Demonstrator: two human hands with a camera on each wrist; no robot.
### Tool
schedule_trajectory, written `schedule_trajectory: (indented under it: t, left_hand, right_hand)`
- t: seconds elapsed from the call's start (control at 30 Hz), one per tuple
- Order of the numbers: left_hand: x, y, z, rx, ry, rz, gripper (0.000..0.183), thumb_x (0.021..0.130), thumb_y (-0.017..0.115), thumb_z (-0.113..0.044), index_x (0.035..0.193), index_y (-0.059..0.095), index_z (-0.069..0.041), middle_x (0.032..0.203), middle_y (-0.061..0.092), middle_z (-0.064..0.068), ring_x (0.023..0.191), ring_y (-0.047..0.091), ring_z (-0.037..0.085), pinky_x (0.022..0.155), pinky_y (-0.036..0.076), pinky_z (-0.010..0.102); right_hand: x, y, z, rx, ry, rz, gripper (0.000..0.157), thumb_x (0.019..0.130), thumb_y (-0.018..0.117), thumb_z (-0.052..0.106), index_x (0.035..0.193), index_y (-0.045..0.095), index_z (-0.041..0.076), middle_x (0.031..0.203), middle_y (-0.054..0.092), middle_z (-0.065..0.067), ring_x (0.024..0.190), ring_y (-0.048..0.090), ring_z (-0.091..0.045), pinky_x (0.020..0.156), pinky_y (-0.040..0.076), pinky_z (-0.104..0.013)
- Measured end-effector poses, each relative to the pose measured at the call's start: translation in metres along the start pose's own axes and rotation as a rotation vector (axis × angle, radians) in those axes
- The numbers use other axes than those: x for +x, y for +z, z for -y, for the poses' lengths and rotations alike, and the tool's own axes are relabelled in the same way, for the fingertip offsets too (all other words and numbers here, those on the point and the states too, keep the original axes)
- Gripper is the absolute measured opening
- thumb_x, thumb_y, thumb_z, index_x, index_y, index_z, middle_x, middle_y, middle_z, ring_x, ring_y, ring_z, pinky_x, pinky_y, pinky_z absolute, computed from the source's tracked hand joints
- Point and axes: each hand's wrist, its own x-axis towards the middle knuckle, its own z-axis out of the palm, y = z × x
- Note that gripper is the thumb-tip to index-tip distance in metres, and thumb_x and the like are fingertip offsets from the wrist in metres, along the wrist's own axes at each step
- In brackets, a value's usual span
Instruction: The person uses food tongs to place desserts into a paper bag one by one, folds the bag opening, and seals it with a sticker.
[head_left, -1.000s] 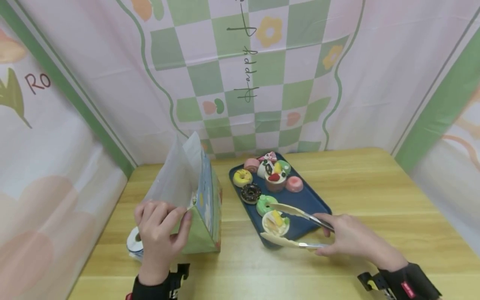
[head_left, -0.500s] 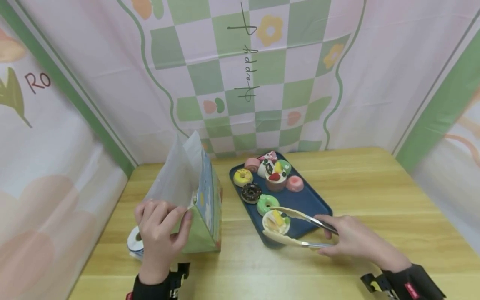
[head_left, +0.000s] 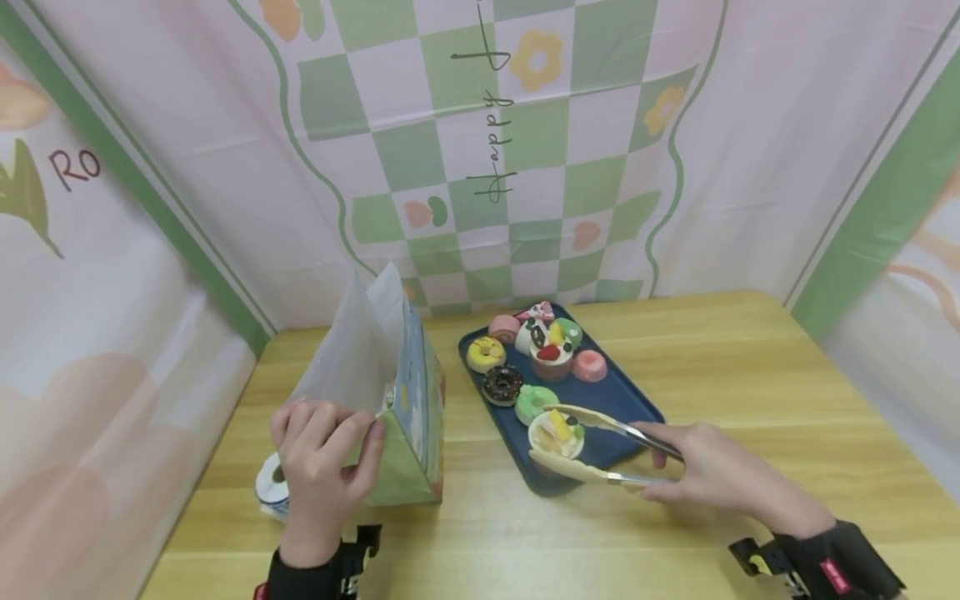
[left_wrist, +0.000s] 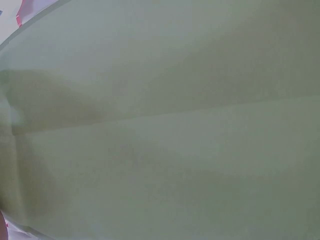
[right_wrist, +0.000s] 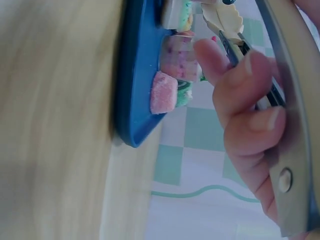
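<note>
My left hand (head_left: 322, 467) pinches the near upper edge of a paper gift bag (head_left: 397, 458), which stands upright with its mouth open. The bag's pale green side fills the left wrist view. In my right hand (head_left: 712, 471) is a pair of tongs (head_left: 622, 479) with cream-coloured tips and metal arms. The tips lie on either side of a cream-topped cupcake (head_left: 557, 437) at the near end of a dark blue tray (head_left: 611, 408). Right beside it lies a green donut (head_left: 536, 403). The right wrist view shows my fingers (right_wrist: 250, 125) curled round the tongs.
Farther back on the tray are a chocolate donut (head_left: 502, 385), a yellow donut (head_left: 486, 354), a pink cake (head_left: 589, 366) and a strawberry-topped cupcake (head_left: 551, 362), among others. A white roll of tape or ribbon (head_left: 270, 482) stands left of the bag. Printed cloth (head_left: 510, 167) hangs behind the wooden table.
The right hand and tongs have shifted slightly right. The cream-topped cupcake has moved a little right and up in the view, between the tips. My left hand keeps its hold on the bag.
</note>
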Motion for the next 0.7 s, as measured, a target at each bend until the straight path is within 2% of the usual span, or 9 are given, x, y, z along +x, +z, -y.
schedule_trajectory:
  t: [0.27,0.4,0.7]
  left_hand:
    - [0.0,0.001,0.001,-0.005,0.001,-0.001,0.041,0.095,0.056,-0.027,0.059,0.06,-0.008,0.057,0.049,0.004,0.062,0.042,0.024,0.077,0.027,0.043]
    - [0.0,0.001,0.001,-0.007,0.005,-0.005,0.041,0.095,0.056,-0.027,0.058,0.06,-0.007,0.057,0.049,0.004,0.062,0.041,0.024,0.077,0.027,0.043]
    - [0.001,0.001,0.0,-0.003,0.011,-0.009,0.041,0.095,0.056,-0.025,0.058,0.059,-0.007,0.057,0.049,0.004,0.061,0.041,0.024,0.076,0.027,0.043]
  right_hand:
    - [0.002,-0.015,0.001,0.041,-0.01,-0.019,0.077,0.073,0.083,0.04,0.132,0.056,0.0,0.081,0.063,0.01,0.045,0.034,0.007,0.042,0.035,-0.018]
    - [0.002,-0.022,0.004,0.026,-0.021,-0.052,0.074,0.073,0.084,0.037,0.132,0.057,0.002,0.081,0.062,0.011,0.044,0.031,0.008,0.042,0.033,-0.018]
    - [0.009,-0.046,0.019,-0.036,-0.047,-0.099,0.076,0.075,0.081,0.046,0.134,0.056,0.006,0.083,0.061,0.01,0.048,0.034,0.007,0.045,0.034,-0.018]
